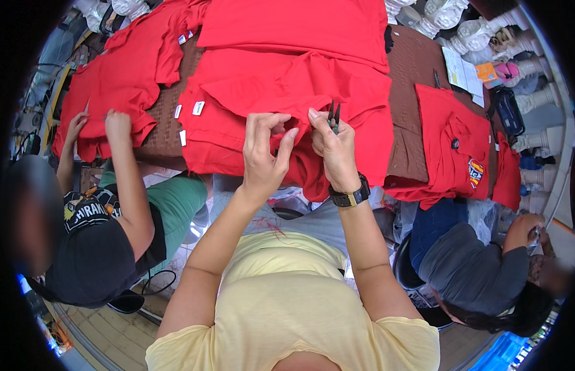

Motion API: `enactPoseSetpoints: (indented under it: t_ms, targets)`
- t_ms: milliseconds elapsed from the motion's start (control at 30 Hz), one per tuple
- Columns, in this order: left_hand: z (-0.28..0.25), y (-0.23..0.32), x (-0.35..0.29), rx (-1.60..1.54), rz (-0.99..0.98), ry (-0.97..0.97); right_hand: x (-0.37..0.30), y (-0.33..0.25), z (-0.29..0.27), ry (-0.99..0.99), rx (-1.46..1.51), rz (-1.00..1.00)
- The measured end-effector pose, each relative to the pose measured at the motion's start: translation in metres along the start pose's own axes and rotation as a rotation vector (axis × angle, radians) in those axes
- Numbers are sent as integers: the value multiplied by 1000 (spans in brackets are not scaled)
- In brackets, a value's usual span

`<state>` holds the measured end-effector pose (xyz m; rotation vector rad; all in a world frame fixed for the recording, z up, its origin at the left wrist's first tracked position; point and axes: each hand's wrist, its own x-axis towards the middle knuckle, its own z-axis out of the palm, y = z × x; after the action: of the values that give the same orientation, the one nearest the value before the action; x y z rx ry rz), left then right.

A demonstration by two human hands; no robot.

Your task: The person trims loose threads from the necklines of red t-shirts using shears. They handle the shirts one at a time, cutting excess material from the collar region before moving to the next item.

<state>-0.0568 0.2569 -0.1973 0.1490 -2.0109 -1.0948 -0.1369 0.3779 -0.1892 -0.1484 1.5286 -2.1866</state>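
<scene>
Snips are gripped now in the right hand, their handles wrapped by closed fingers, the dark blades aimed up and away from the body with a slight gap between them. Carried that way, it may be judged, the tool is kept ready while the thumb and forefinger are left free for the cloth, which is met right at the thumb tip; how firmly it is pinched cannot be told.

And at the left hand, the thumb and curled fingers are seen parted, held just over the fabric; nothing is made out between them, though a fine thread could be missed.

The red garment is spread on the brown surface directly before the person, its near edge draped over the side, presumably so that it can be turned easily. More red cloth is laid behind, probably within reach. White tags are shown at the left, face up.
</scene>
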Motion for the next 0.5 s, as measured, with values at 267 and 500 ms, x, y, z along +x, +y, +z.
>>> enactPoseSetpoints:
  t_ms: [267, 500]
  targets:
    - [4, -16, 16, -129, 127, -165, -6, -1, -5, -3, -27, 40]
    - [18, -20, -1, -183, 62, -157, -12, 1, -7, 42, -34, 1]
